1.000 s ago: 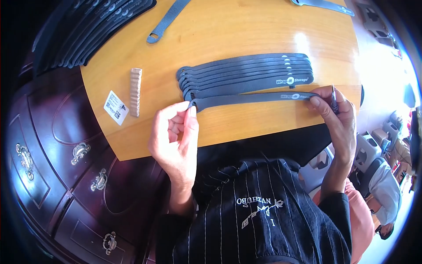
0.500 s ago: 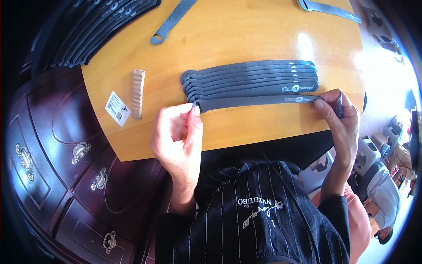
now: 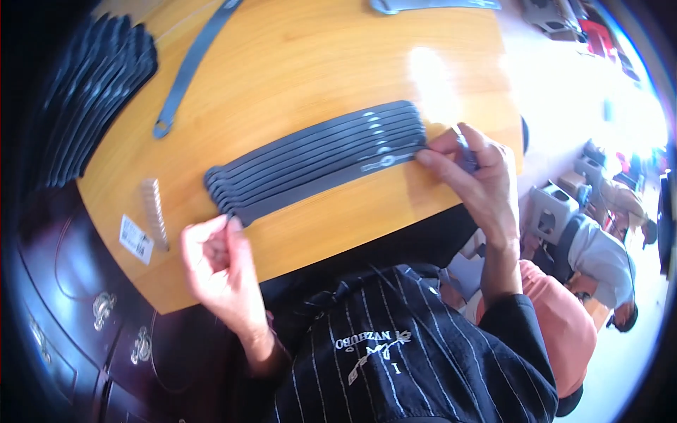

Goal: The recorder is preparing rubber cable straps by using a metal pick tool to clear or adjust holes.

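A row of overlapping dark grey straps lies slantwise on the orange wooden table. The nearest strap rests against the front of the row. My right hand pinches that strap's right end, with the fingertips pressed on it by the pale printed mark. My left hand is curled into a loose fist at the strap's left end, and its fingertips just touch the tip.
A fanned pile of dark straps lies at the table's far left, a single strap beside it, another at the top edge. A ribbed beige strip and white label sit near a dark cabinet. People sit at right.
The nearest strap has come down flat against the row. My left hand has let go of its end and curled back. My right hand still grips the other end.
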`<control>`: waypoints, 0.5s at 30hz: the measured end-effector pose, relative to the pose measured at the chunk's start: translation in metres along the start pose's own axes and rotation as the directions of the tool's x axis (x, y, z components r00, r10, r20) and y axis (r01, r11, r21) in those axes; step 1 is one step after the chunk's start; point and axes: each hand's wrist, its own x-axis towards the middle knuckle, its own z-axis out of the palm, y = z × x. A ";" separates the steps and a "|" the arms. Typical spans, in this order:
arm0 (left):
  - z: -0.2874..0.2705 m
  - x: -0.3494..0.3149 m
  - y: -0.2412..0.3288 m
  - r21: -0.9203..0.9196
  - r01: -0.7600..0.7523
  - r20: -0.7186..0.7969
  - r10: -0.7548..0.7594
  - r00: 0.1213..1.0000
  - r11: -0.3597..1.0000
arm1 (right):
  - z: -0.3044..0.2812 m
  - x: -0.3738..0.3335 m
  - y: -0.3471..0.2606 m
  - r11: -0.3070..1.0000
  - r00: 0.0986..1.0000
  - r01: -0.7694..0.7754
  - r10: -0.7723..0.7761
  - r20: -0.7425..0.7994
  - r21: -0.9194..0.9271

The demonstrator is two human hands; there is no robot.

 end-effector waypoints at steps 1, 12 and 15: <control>0.000 0.001 -0.001 -0.022 -0.006 0.019 0.006 1.000 1.000 | -0.002 0.001 0.001 1.000 1.000 -0.012 0.012 -0.003 0.003; 0.004 0.002 0.000 0.053 -0.061 0.018 0.060 0.998 0.997 | -0.002 0.001 0.005 0.999 0.999 0.034 -0.034 0.001 -0.037; 0.004 0.003 0.000 0.059 -0.052 0.020 0.051 0.999 0.997 | -0.002 0.003 0.000 0.998 1.000 -0.018 0.019 0.012 -0.059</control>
